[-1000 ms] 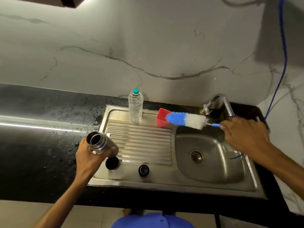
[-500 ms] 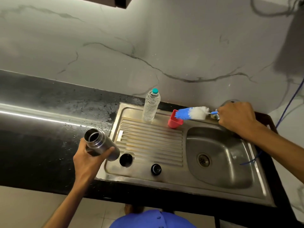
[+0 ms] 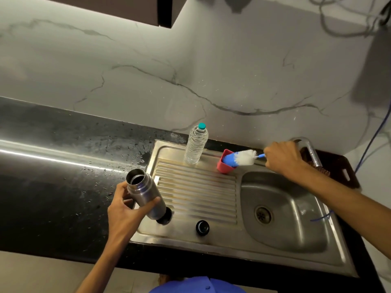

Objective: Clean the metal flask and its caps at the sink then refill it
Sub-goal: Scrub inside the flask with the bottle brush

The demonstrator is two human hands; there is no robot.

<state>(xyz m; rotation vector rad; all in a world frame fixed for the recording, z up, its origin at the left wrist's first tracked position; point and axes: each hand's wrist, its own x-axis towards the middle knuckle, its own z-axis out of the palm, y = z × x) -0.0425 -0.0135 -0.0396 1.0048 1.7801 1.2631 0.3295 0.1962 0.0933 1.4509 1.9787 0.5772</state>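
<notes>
My left hand (image 3: 124,212) grips the open metal flask (image 3: 146,193), tilted over the left end of the drainboard with its mouth up and to the left. One black cap (image 3: 166,217) lies partly hidden under the flask's base; a second black cap (image 3: 202,227) sits on the drainboard near the front. My right hand (image 3: 283,158) holds the blue handle of a blue and white bottle brush (image 3: 241,158). The brush's blue tip is dipped in a small red cup (image 3: 224,167) at the back of the drainboard.
A clear plastic water bottle (image 3: 195,144) with a teal cap stands behind the drainboard. The steel sink basin (image 3: 281,210) lies at right, with the tap (image 3: 311,152) behind my right hand. The black counter (image 3: 63,166) at left is wet. A blue hose (image 3: 372,134) hangs at right.
The brush head has dropped into the red cup as my right hand moved left and down. The flask in my left hand has shifted right, over the near black cap.
</notes>
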